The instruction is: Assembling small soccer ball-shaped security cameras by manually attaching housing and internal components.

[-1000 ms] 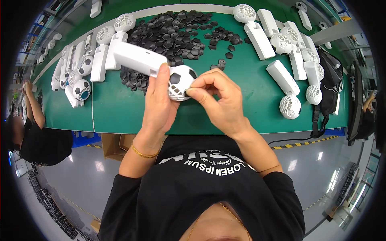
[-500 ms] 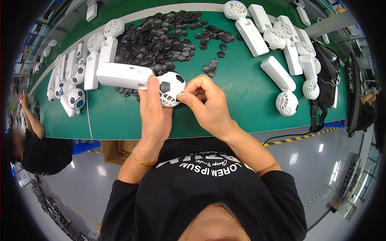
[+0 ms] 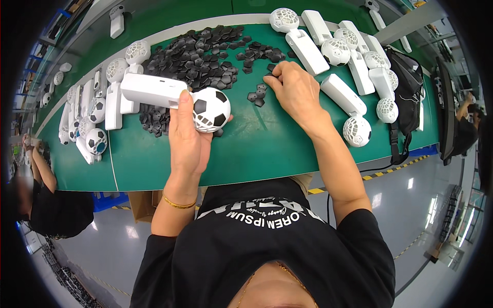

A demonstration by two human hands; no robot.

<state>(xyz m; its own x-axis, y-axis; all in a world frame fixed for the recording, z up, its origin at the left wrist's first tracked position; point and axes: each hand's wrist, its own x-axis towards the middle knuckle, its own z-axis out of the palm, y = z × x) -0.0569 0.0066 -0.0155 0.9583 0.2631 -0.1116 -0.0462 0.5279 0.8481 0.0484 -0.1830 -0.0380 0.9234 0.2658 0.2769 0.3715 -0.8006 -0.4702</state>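
Note:
My left hand (image 3: 189, 138) is wrapped around a white handheld device (image 3: 154, 91) with a long body and a round head like a football. Black pentagon patches sit in several places on this ball head (image 3: 209, 105), and its lower side shows an open white lattice. Out to the right, my right hand (image 3: 297, 92) is over the table with thumb and bent fingers closing on a small black pentagon piece (image 3: 268, 75), mostly hidden by the fingertips. A little cluster of black pentagon pieces (image 3: 257, 96) lies just left of that hand.
A large heap of black pentagon pieces (image 3: 190, 56) covers the middle back of the green table (image 3: 246, 154). White ball-headed devices stand in groups at left (image 3: 114, 105) and right (image 3: 343, 95). A black backpack (image 3: 408, 90) lies at the right edge. Another person (image 3: 56, 190) works at far left.
My right hand has left the ball head and moved right and away to the loose black pieces. The left hand keeps its hold, and another black patch now shows low on the ball.

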